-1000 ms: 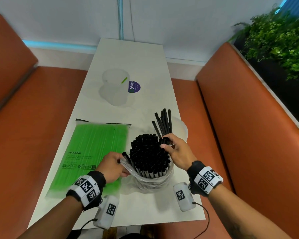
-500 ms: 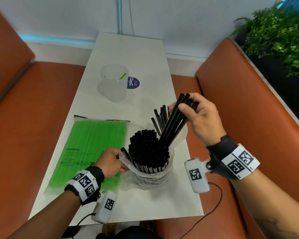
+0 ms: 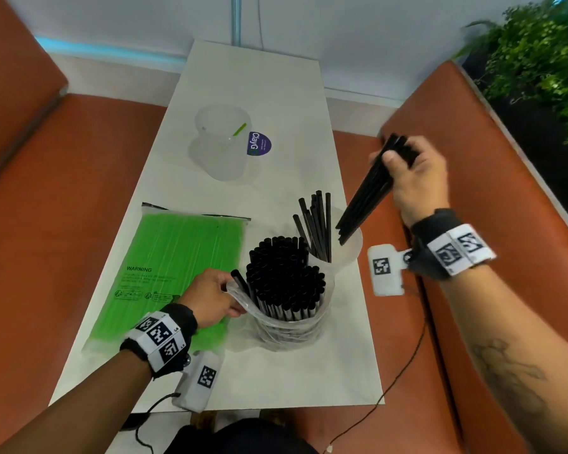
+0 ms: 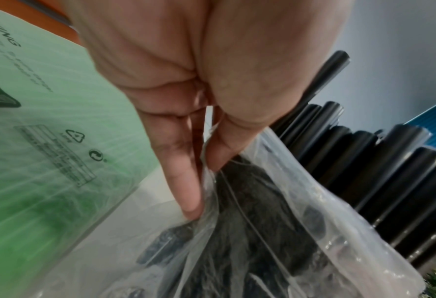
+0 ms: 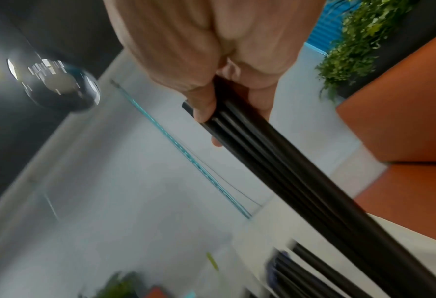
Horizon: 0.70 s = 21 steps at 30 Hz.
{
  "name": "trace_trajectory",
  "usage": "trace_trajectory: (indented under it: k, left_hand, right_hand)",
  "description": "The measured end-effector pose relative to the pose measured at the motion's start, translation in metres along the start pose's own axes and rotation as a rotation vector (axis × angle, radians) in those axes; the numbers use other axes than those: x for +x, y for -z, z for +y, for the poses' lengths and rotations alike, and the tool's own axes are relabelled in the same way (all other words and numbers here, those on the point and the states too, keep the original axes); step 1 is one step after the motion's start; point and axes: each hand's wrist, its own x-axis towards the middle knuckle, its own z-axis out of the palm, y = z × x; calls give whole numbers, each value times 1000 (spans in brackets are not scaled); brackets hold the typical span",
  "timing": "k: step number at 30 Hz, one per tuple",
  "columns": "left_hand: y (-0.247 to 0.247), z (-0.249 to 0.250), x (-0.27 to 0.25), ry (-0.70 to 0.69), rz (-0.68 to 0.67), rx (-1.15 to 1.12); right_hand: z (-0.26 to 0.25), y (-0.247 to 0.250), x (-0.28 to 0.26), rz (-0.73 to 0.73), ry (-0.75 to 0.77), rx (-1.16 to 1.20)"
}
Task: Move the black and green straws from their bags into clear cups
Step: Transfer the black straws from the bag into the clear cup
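Observation:
My right hand (image 3: 410,172) grips a bundle of black straws (image 3: 364,201) slanting down, its lower ends just inside the rim of a clear cup (image 3: 351,247) that holds several black straws. In the right wrist view the bundle (image 5: 275,167) runs from my fingers (image 5: 204,108) down to the right. My left hand (image 3: 210,298) pinches the rim of the clear bag (image 3: 286,326) packed with upright black straws (image 3: 282,273); the pinch on the plastic (image 4: 212,153) shows in the left wrist view. A sealed bag of green straws (image 3: 174,273) lies flat on the left. A far clear cup (image 3: 222,142) holds one green straw (image 3: 238,129).
The narrow white table (image 3: 263,90) sits between orange bench seats (image 3: 56,208) on both sides. A purple sticker (image 3: 258,144) lies beside the far cup. A green plant (image 3: 545,57) stands at the back right. A black cable (image 3: 404,365) hangs off the table's right edge.
My right hand pulled a bundle of black straws up out of the bag and carried it right, over the near clear cup. My left hand kept its pinch on the bag.

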Motion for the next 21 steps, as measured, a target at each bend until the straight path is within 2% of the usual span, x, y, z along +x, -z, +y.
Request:
trace_trajectory:
  k: [6, 10, 13, 15, 16, 18, 21]
  left_hand:
    - [1, 2, -1, -7, 11, 16]
    - [1, 5, -2, -11, 11, 24]
    - [2, 5, -2, -14, -4, 28]
    - [2, 4, -2, -15, -8, 32]
    - [2, 4, -3, -15, -7, 32]
    - [2, 3, -3, -14, -10, 39]
    - [2, 5, -5, -23, -11, 57]
  right_hand:
    - [80, -45, -16, -158, -100, -401]
    - [96, -50, -26, -279, -78, -551]
    - [80, -38, -35, -198, 33, -519]
    - [65, -25, -48, -85, 152, -412]
    - [58, -21, -57, -78, 155, -327]
    - [52, -19, -79, -215, 36, -201]
    - [57, -27, -107, -457, -128, -214]
